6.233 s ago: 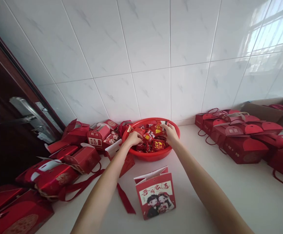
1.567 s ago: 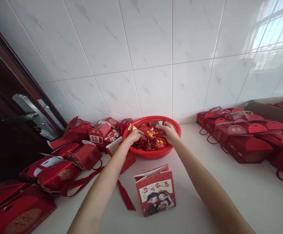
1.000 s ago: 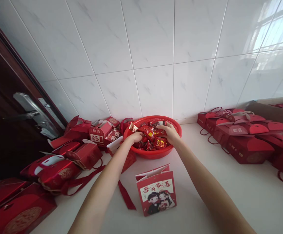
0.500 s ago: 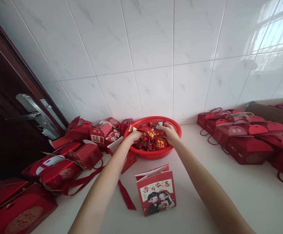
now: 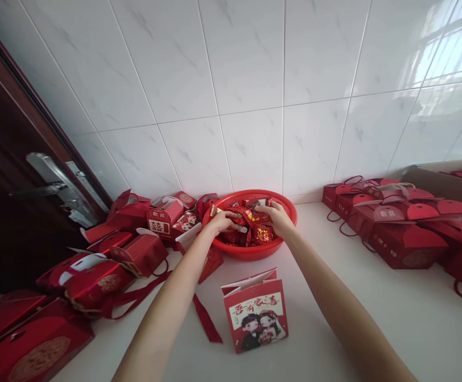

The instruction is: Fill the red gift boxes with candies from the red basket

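A round red plastic basket (image 5: 250,254) stands against the tiled wall and holds several red-wrapped candies (image 5: 262,233). Over its left side, my left hand (image 5: 223,222) reaches in with bent fingers among the wrappers; whether it grips one is hard to see. My right hand (image 5: 276,216) is at the basket's right side, its fingers bent onto the candies, and its grip is unclear too. In front of the basket, between my forearms, a small red and white paper bag (image 5: 257,318) with a cartoon couple stands upright, its top open.
Red gift boxes (image 5: 139,253) crowd the left side by a dark door (image 5: 0,159). More red boxes (image 5: 406,241) with cord handles stand at the right, near a cardboard box (image 5: 446,181). A red ribbon (image 5: 207,321) lies left of the bag.
My left hand has shifted slightly right over the candies, and some wrappers beneath it have moved. My right hand stays almost where it was.
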A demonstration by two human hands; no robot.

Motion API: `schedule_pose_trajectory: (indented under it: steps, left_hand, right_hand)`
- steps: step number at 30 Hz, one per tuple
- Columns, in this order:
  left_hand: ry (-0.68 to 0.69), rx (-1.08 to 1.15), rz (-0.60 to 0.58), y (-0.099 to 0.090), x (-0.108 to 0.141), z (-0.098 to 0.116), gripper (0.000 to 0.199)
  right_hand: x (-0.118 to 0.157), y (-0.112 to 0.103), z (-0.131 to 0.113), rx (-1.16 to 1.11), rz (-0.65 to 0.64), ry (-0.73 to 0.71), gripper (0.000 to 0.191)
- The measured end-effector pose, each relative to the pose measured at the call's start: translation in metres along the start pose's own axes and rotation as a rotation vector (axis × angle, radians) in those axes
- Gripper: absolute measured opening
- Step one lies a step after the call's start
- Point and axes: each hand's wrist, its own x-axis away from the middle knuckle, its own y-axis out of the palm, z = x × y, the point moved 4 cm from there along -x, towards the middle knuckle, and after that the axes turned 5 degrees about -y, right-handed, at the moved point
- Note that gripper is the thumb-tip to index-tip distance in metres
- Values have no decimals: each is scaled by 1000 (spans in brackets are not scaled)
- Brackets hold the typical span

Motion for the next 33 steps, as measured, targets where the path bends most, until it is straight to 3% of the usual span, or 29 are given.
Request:
schedule_pose_trajectory:
  steps: [7,15,18,22,24,29,33]
  left_hand:
    - [213,69,90,-7,2,9,23]
    - [346,-155,186,-7,6,17,17]
    - [374,-288,84,1,14,21,21]
    - [364,-498,-235,26,31,20,15]
    - [371,-589,-337,35,37,19,10]
    - [390,-789,-316,38,27,16,33]
    - [395,-892,-238,42,8,16,69]
  right_hand:
    - [-2,-1,2,-11,-7,-9,21]
    - [-2,-1,2,-31,-3,-9,21]
    - [-3,-1,2,-46,-5,-23,23]
    - [-3,-3,2,-56,2,-39,24]
    - [-2,-4,1,-57,14,-45,22]
    - [-3,-4,0,-59,45,-57,20]
    - [-2,-4,-1,-59,54,-57,23]
